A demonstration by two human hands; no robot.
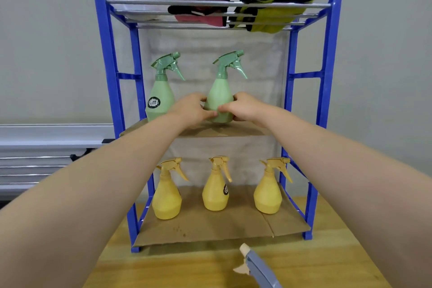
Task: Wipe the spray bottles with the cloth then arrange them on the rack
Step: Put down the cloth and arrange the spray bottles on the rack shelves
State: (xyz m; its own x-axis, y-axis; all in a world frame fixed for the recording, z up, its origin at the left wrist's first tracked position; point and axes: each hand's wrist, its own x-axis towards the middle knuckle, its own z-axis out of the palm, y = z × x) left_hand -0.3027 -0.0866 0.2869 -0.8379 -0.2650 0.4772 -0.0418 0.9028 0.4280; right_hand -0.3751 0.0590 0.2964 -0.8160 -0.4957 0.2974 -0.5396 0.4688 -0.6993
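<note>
Nearest, at the table's [327, 264] front edge, a grey bottle [259, 269] lies on its side, only its spray head and neck in view; it looks to be the one not yet racked. No cloth shows on the table.

Behind it stands the blue rack [327, 100]. Three yellow bottles [215, 192] stand evenly spaced along the bottom shelf's cardboard liner, triggers to the right.

On the middle shelf [245, 132], both hands clamp a green bottle [221, 100] at its lower body: the left hand [191, 110] curls round its left side, the right hand [243, 107] round its right, thumbs at the front. The bottle stands upright at mid-shelf, its base on or just above the cardboard; which, I cannot tell. A second green bottle [160, 100] stands near the shelf's left edge, label forward.

The step in hand seems to be setting this bottle in place. To do it well, keep it plumb, seat the base flat, match the spacing and trigger direction of its neighbour, and leave the right end free for a third. Let go only once it stands steady.

On the top shelf lie a white dish [138, 0], a pink cloth [201, 4] and a yellow-green cloth [278, 7].
</note>
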